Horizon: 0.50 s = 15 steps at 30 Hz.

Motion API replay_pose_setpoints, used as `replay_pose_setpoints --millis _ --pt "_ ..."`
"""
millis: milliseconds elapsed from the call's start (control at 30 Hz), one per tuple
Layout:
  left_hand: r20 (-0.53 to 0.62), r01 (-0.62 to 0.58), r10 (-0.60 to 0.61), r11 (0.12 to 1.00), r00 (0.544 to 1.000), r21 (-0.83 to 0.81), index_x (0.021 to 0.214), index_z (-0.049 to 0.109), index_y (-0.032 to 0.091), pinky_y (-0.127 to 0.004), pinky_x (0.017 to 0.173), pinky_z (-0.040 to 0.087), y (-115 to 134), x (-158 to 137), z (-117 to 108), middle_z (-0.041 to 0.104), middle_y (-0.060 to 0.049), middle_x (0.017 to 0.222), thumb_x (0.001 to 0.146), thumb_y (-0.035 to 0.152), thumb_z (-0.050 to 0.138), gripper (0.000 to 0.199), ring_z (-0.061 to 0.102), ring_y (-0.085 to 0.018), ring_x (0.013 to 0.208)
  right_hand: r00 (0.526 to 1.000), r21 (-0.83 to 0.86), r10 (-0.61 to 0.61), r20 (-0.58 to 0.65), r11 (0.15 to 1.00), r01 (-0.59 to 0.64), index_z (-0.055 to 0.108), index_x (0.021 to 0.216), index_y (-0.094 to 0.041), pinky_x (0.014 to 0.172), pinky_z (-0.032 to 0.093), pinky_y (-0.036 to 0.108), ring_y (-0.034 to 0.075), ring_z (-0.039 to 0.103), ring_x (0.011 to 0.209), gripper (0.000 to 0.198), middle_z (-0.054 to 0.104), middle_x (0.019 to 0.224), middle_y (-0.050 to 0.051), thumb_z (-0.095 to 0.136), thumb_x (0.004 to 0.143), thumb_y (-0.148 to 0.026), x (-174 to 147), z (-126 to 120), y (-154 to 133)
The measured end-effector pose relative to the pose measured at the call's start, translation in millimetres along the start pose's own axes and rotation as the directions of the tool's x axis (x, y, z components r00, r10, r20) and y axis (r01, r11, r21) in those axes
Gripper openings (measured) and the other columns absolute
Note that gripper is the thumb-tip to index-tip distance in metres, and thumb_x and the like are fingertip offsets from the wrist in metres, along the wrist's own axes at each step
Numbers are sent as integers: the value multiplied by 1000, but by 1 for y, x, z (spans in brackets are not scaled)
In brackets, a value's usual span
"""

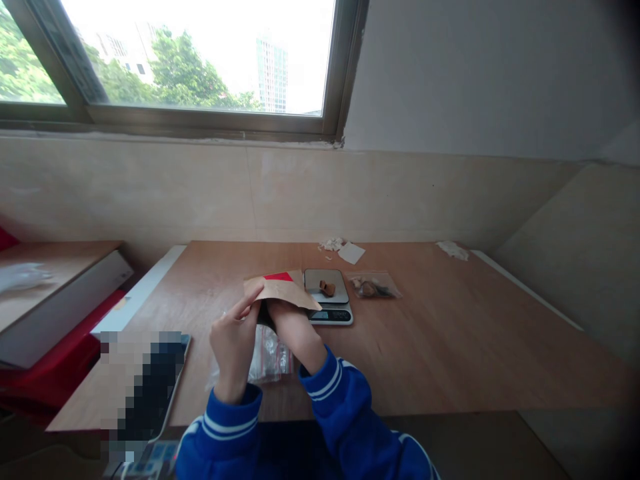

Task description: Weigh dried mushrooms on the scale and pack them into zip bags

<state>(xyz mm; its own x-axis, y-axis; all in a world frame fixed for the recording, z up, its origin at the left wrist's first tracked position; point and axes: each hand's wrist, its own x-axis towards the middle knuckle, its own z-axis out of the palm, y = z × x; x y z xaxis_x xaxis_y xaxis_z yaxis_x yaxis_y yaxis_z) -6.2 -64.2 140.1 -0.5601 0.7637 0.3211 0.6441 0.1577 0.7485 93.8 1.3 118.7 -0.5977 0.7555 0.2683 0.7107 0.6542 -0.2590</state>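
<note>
My left hand point(234, 343) pinches the edge of a brown paper bag point(285, 291) with a red patch on it, holding its mouth toward me. Inside that mouth goes my right hand point(295, 328); its fingers are hidden by the paper, so what they touch does not show. Just behind and to the right stands a digital kitchen scale point(337, 298), with a small brown dried piece point(327, 288) on its plate. Beneath my hands lie clear zip bags point(270, 357). Right of the scale rests a filled clear zip bag point(373, 285) with brown and dark pieces in it.
At the table's back edge are white scraps point(333, 245), a white paper square point(351, 253) and a crumpled white bit point(453, 250). A partly blurred tablet-like device point(173, 380) lies at the left front. Another table point(60, 257) stands at the left, with a pale hand-like shape on it.
</note>
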Motion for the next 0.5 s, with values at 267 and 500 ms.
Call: replay_pose_setpoints --millis 267,500 --pt "43 26 -25 999 999 -29 115 71 36 -24 63 43 -4 -4 0 77 -2 82 84 34 63 32 70 -19 77 998 -66 -1 -57 998 -2 48 138 -8 114 37 48 31 50 130 47 52 141 18 41 92 -6 -17 2 0" --pt "58 21 -17 997 998 -73 112 73 32 -24 62 44 -6 -10 0 77 -2 80 83 34 60 32 68 -18 71 991 -189 55 -122 979 -78 47 140 -10 109 42 50 34 50 129 51 50 142 18 44 89 -5 -19 32 -1"
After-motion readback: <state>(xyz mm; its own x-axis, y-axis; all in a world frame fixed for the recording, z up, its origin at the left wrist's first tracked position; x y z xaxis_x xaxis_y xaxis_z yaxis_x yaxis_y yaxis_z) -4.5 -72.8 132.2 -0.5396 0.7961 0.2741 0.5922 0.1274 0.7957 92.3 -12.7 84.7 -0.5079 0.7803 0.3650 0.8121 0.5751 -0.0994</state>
